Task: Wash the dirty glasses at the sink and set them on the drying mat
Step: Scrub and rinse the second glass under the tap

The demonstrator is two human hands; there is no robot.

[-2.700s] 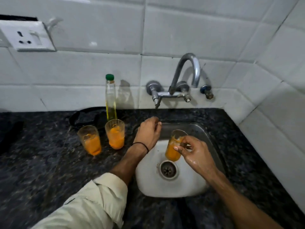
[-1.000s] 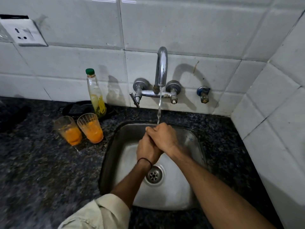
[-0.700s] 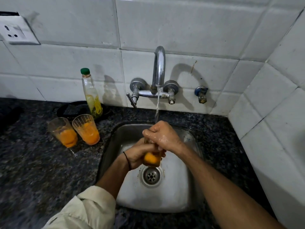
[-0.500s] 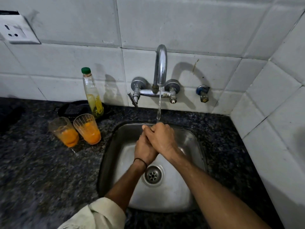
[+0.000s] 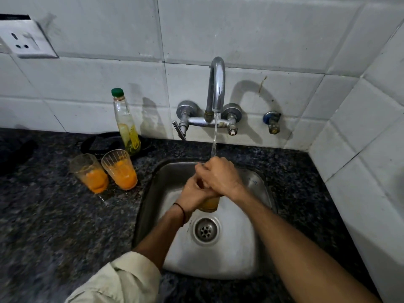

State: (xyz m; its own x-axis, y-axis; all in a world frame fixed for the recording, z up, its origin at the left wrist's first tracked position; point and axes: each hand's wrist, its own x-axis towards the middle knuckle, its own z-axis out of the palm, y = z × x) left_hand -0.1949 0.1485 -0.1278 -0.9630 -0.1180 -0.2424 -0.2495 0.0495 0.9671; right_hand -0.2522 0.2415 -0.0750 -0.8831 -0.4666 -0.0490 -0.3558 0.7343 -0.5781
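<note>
Over the steel sink point(image 5: 260, 184) I hold a glass point(image 5: 209, 204) with orange residue; only its bottom shows below my hands. My left hand point(image 5: 192, 199) wraps its side. My right hand point(image 5: 219, 177) covers its top, fingers closed over the rim. Water runs from the tap point(image 5: 216, 84) onto my right hand. Two more dirty glasses with orange dregs stand upright on the counter left of the sink, one further left point(image 5: 89, 173) and one nearer the sink point(image 5: 120, 169), almost touching.
A bottle with a green cap point(image 5: 126, 123) stands by the wall behind the two glasses, next to a dark round object point(image 5: 98, 144). The dark granite counter point(image 5: 54, 226) surrounds the sink. A wall socket point(image 5: 24, 39) is upper left. Tiled walls close the right side.
The tap was turned on and both hands closed on the glass under the stream. In the last half second the glass's orange bottom shows again below my hands.
</note>
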